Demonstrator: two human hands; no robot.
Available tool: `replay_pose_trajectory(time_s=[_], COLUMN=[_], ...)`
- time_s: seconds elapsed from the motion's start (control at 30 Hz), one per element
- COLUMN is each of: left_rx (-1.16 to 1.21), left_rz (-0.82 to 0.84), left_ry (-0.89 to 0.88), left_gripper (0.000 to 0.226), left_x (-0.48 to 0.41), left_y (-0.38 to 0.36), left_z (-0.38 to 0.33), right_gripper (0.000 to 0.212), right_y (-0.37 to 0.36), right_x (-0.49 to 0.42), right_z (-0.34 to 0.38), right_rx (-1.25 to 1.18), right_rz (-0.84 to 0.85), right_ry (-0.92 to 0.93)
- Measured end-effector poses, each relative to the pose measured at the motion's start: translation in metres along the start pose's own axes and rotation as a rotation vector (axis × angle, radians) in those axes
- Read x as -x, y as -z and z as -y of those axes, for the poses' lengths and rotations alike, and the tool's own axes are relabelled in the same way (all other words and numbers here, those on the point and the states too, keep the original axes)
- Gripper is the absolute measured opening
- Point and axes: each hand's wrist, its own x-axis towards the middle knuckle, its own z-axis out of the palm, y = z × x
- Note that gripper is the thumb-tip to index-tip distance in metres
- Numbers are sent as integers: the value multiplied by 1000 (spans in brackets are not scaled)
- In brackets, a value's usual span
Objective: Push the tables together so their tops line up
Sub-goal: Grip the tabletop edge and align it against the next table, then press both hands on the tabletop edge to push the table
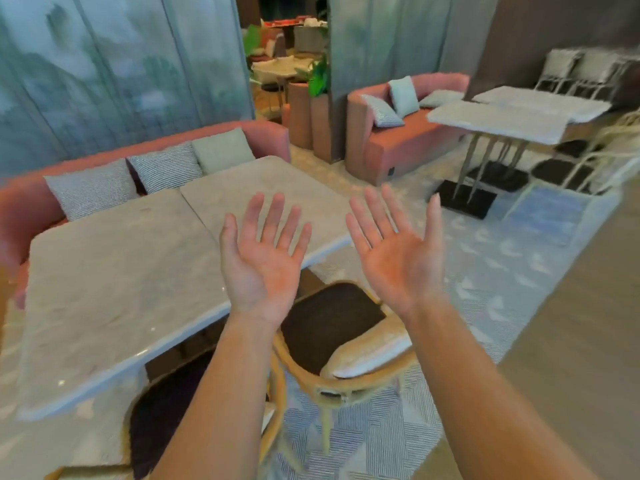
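fingers (277, 216) of the left hand (263, 261): straight, spread apart, holding nothing. fingers (372, 209) of the right hand (394, 251): straight, spread apart, holding nothing. both palms face the camera, side by side, raised in the air and touching no surface.

behind the left hand: two pale marble-look tops. the near bench (114, 282) and the far bench (270, 178) touch along one thin seam (197, 216), and their tops appear to lie at one level. whether the front edges run flush cannot be told, as the left hand covers that stretch.

below the hands: a wicker chair (332, 327) with a dark seat, just beside the front edge of the benches. behind both benches: a pink sofa (20, 206) with cushions (90, 192) along its back. far right, well apart: a second pair of benches (502, 121), standing on a patterned carpet (485, 258).
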Motion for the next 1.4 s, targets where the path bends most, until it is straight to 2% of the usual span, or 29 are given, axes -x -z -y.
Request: replay_pose_trajectory(time_s=[0.13,0.23,0.4,0.43,0.53,0.6,1.0,1.17,1.4], left_rx=[-34,-142,-491,-510,-502,-495,-422,-412,-420], left_rz=[114,186,402,439,478,491,549,598,635], left_ry=[156,208,92,88,110,133,176,207,252], left_gripper=[44,41,43,44,74,83,90,89,82], left_x=[-17,-25,-37,-40,-53,-64,-200,-281,-368], left_y=[-62,-114,-197,-212,-242,-261,-345,-385,-432], left_z=[88,159,265,287,327,354,511,570,653], right_gripper=[64,63,43,43,47,51,42,58,57], right_y=[48,87,147,159,187,205,315,343,398], right_x=[12,22,34,35,36,30,-98,-177,-255], right_z=[91,163,285,311,364,393,514,570,634], right_rx=[16,171,540,550,542,529,651,674,696], right_rz=[-130,-240,-420,-438,-486,-500,-572,-593,-641], right_ry=[166,306,511,522,542,555,631,663,684])
